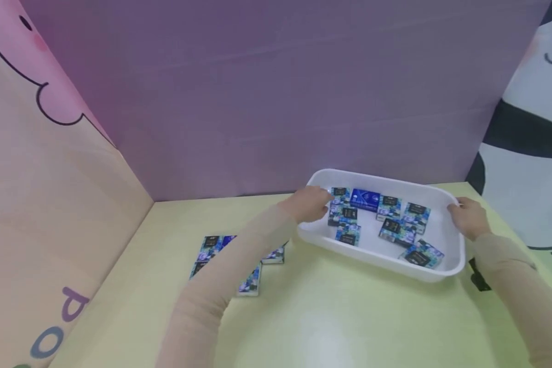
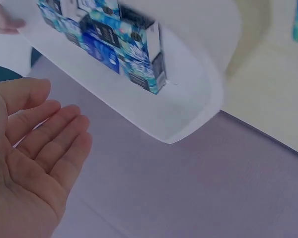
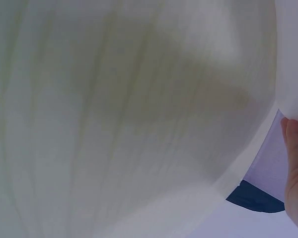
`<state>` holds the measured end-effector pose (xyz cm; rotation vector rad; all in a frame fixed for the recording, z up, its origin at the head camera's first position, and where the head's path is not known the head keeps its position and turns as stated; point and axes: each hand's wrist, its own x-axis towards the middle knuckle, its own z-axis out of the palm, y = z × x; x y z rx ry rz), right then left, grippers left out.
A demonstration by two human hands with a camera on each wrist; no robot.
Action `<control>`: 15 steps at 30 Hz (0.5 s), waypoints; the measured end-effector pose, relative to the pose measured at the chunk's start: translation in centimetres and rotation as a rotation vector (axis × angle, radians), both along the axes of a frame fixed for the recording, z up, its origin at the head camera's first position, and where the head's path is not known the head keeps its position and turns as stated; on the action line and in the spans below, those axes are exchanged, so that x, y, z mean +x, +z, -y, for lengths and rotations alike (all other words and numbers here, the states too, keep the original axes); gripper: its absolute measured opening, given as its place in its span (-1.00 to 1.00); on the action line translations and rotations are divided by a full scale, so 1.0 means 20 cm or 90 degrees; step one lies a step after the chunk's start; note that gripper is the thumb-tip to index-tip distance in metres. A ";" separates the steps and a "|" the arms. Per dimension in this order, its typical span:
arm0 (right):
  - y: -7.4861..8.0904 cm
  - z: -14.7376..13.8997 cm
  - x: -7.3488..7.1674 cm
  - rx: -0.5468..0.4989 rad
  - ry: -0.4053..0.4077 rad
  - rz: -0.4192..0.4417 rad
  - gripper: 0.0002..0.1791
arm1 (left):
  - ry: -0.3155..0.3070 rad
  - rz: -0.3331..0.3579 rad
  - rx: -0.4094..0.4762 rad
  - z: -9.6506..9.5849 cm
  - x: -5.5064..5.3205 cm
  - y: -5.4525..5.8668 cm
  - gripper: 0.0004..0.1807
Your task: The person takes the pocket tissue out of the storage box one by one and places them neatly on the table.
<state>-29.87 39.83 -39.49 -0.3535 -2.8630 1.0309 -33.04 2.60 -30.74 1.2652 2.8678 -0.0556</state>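
The right hand (image 1: 470, 219) is gripping the right end of a white, shallow, round-cornered tray (image 1: 377, 259), its thumb lying over the rim. The left hand (image 1: 309, 203) is hovering at the opposite end—its fingers loosely bent, its palm showing bare in the left wrist view, so it is holding nothing there; whether it is touching the rim, I cannot tell. Inside the tray, small blue-and-teal floral-patterned boxes (image 1: 416, 217) are lying in a loose spread, some clustering near the left hand and others sitting toward the right end. Among them a plain deep-blue box (image 1: 365, 200) is resting near the far wall. Beyond the tray's left end, more patterned boxes (image 1: 250, 283) are lying together on the pale yellow table (image 1: 322, 322)—the left arm's beige sleeve (image 1: 230, 271) is partly hiding them. Behind the table a purple-grey backdrop (image 1: 280, 102) is standing, while a cartoon-printed cream-and-pink panel (image 1: 37, 204) is flanking it on the left and a white-and-black printed panel (image 1: 533, 179) on the right.
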 end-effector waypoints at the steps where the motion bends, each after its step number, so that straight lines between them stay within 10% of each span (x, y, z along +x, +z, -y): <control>1: 0.00 0.00 0.00 0.000 0.001 0.000 -0.40 | 0.012 0.016 -0.004 -0.04 -0.04 0.00 -0.65; 8: -0.01 0.01 -0.01 -0.012 0.002 -0.014 -0.41 | 0.124 0.061 -0.047 -0.21 -0.23 -0.04 -0.72; 15: -0.02 0.01 -0.02 -0.014 -0.006 -0.008 -0.42 | 0.172 0.124 -0.069 -0.26 -0.29 -0.09 -0.70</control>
